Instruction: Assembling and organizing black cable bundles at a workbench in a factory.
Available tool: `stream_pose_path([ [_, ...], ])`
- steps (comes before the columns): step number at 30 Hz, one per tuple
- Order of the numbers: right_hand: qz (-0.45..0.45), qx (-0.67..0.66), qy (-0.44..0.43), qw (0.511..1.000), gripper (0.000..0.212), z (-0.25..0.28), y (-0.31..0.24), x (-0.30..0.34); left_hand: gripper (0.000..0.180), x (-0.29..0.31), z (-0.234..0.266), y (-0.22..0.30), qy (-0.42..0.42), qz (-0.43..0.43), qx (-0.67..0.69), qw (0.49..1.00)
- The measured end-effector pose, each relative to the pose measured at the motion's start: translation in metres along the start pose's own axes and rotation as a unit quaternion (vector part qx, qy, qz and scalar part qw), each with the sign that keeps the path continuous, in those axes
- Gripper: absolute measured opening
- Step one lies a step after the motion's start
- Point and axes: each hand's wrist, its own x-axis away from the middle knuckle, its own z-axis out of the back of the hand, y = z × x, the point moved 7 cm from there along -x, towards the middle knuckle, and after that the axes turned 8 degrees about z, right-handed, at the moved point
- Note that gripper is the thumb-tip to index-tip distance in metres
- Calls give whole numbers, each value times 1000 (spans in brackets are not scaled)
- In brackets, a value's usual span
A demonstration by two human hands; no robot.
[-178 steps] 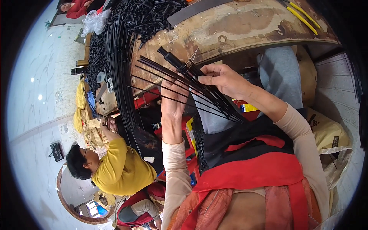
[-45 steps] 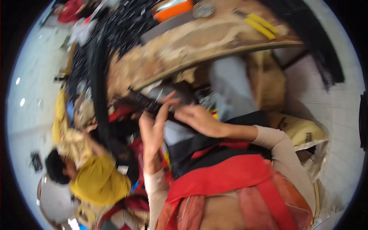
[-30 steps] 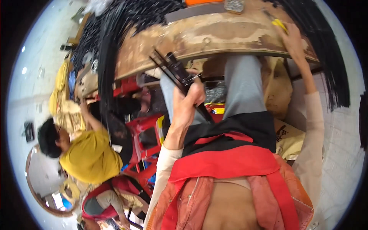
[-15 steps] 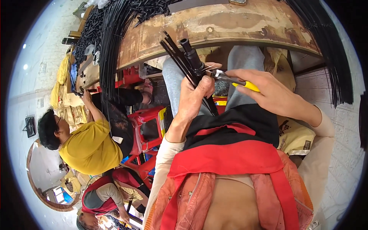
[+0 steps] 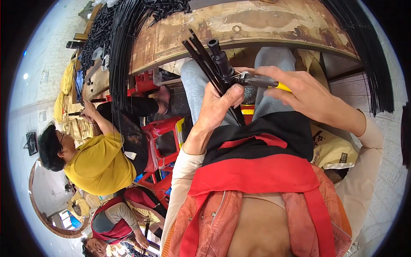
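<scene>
Our L hand [image 5: 217, 103] grips thin blk rods [image 5: 198, 60] w/ a blk tube [image 5: 222, 64]; at 3 o'clock, our R hand [image 5: 303, 89] clasps yellow-handled pliers [image 5: 262, 81] beside the tube.

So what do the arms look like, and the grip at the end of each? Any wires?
They're human: the left grip is a bare hand with five fingers, some hidden here, and the right grip is likewise ungloved. The left sleeve and right sleeve are cream fabric, ending short of the wrists. No cables, watch or markings show.
</scene>
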Motion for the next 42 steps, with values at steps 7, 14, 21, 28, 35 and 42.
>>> stream_pose_path([
  [7, -168, -258, -159, 938, 37, -15, 5, 0, 46, 3, 2, 0, -18, 23, -11, 1000],
  [14, -93, -68, -96, 989, 34, -11, 12, -9, 43, 1, 5, 0, 1, 19, 0, 1000],
  [21, -204, -369, -270, 866, 45, -27, 4, 8, 58, 8, 2, 0, -30, 9, -27, 999],
  [28, 49, 177, -17, 983, 47, 19, -4, 4, 49, 0, -3, 6, 15, 3, -29, 999],
  [35, -328, -368, -288, 821, 45, -18, -2, 34, 50, 7, -9, 0, -81, 34, -41, 995],
  [42, 112, 304, 31, 945, 49, 36, -27, 7, 47, 0, -4, 2, -22, -2, -9, 1000],
])
